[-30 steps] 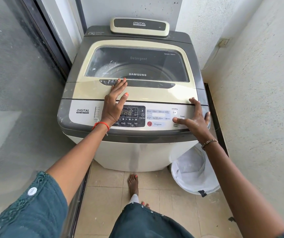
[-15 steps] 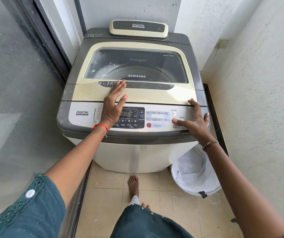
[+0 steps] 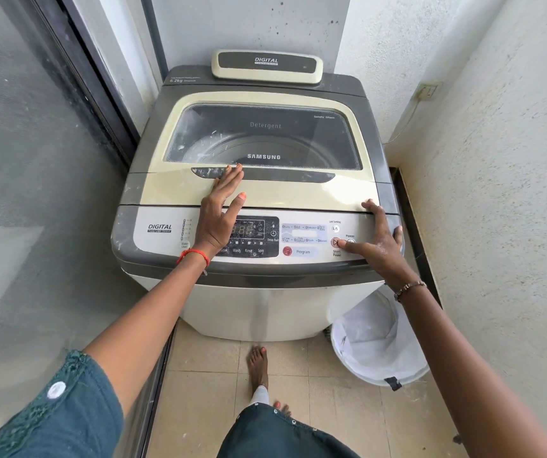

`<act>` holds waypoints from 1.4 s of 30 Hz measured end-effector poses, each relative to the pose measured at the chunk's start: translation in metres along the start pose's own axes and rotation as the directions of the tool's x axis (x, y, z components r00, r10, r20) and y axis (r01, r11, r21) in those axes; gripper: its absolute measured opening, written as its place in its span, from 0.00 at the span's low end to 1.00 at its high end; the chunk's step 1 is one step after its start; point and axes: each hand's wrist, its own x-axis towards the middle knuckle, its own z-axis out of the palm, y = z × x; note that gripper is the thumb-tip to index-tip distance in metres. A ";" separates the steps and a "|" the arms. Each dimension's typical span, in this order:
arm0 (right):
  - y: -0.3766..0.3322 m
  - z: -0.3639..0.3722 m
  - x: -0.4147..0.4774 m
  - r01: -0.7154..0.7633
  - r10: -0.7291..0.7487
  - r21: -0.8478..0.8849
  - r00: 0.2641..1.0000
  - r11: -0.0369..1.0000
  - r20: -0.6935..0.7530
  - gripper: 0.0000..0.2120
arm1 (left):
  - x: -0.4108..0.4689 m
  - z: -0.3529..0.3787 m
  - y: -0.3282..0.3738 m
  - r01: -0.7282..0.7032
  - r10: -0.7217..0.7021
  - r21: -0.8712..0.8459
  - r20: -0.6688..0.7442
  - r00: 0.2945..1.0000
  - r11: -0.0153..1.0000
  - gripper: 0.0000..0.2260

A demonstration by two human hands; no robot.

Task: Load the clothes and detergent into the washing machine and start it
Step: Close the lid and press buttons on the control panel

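Observation:
A grey and cream top-loading washing machine (image 3: 153, 241) stands in front of me with its glass lid (image 3: 298, 193) closed. My left hand (image 3: 221, 211) lies flat and open across the lid's front edge and the control panel (image 3: 303, 238), fingers reaching the dark lid handle. My right hand (image 3: 379, 239) rests on the panel's right end, fingers spread over the machine's corner, thumb tip at the red Start/Pause button (image 3: 334, 242). The display digits glow faintly. Through the glass I cannot make out clothes or detergent inside the drum.
A white mesh laundry basket (image 3: 378, 345) sits on the tiled floor right of the machine. A rough wall runs close on the right, with a socket (image 3: 426, 90) and cable. A glass sliding door (image 3: 34, 193) lines the left. My bare foot (image 3: 259, 365) stands before the machine.
My right thumb has slid left along the panel to the Start/Pause button. My left hand's fingers have drawn closer together on the lid. My head has tilted slightly.

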 end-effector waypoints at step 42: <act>-0.027 0.034 0.118 0.145 -0.197 -0.495 0.979 0.857 -0.053 0.33 | 0.061 -0.022 -0.028 -0.081 0.041 0.712 0.074 0.996 0.698 0.27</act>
